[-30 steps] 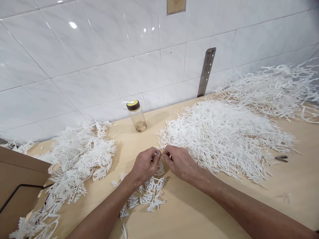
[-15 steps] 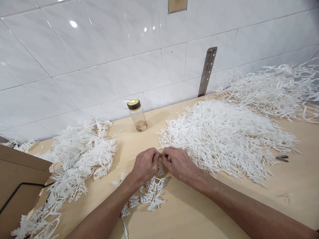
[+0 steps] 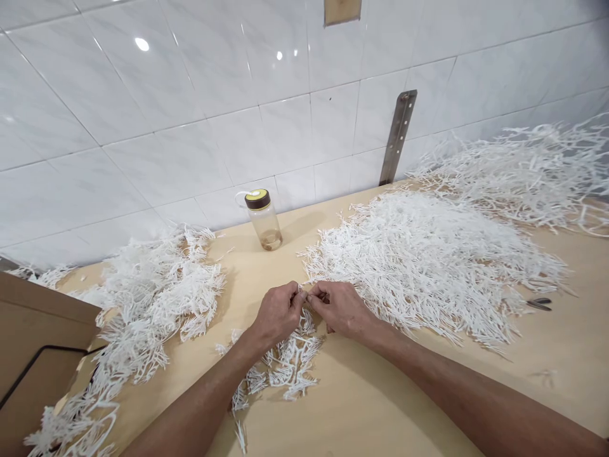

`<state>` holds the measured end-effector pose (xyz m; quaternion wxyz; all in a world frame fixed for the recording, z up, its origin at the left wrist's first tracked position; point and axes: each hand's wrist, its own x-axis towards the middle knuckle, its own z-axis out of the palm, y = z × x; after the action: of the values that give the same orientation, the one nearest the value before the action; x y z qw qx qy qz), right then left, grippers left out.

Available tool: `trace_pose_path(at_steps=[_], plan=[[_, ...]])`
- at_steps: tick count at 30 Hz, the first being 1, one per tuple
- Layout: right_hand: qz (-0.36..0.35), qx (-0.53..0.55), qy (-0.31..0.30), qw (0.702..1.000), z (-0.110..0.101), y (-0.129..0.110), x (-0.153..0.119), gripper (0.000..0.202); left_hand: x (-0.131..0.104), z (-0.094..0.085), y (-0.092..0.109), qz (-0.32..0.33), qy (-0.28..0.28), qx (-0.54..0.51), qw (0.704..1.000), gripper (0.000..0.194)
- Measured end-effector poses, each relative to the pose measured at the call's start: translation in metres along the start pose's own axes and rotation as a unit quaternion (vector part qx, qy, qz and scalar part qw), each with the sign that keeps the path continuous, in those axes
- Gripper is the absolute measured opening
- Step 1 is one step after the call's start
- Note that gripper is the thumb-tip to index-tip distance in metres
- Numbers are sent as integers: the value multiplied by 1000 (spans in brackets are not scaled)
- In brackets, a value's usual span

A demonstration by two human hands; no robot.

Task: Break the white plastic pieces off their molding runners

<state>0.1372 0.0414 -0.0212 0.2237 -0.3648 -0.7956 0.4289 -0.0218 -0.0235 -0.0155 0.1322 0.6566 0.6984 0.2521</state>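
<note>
My left hand (image 3: 280, 311) and my right hand (image 3: 340, 308) meet fingertip to fingertip above the table, both closed in a pinch. Between them is part of a thin white branched strand, mostly hidden by the fingers. Below the left hand lie several loose white branched pieces (image 3: 299, 362), each with many fine tips; they look like moulded plastic. Just beyond the right hand spreads a wide heap of thin white strands (image 3: 428, 254). To the left rests a second heap of white branched clusters (image 3: 157, 292).
A clear bottle (image 3: 266, 225) with a dark and yellow lid stands near the tiled wall. Dark-handled small pliers or snips (image 3: 540, 304) lie at the right heap's edge. Longer white strands (image 3: 528, 171) pile at the back right. A cardboard box (image 3: 42, 349) stands at the left.
The right hand's fingers have shifted slightly, with lower fingers now showing beneath the palm. Both hands stay together at the same spot. The whole view has moved only a little.
</note>
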Motion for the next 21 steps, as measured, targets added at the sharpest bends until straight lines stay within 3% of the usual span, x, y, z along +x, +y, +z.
trace_pose_path(at_steps=[6, 11, 14, 16, 21], plan=[[-7, -50, 9, 999, 2, -4, -1, 14, -5, 5, 2, 38, 10, 93, 995, 26], [53, -19, 21, 998, 6, -4, 0, 10, -7, 5, 0, 91, 82, 113, 986, 22], [82, 25, 18, 996, 7, -2, 0, 9, -4, 1, -2, 86, 111, 9, 990, 26], [75, 49, 22, 996, 6, 1, 0, 9, -1, -2, -4, 55, 96, -105, 988, 32], [88, 111, 21, 990, 1, 0, -2, 9, 4, -7, -7, -61, 13, -370, 927, 41]])
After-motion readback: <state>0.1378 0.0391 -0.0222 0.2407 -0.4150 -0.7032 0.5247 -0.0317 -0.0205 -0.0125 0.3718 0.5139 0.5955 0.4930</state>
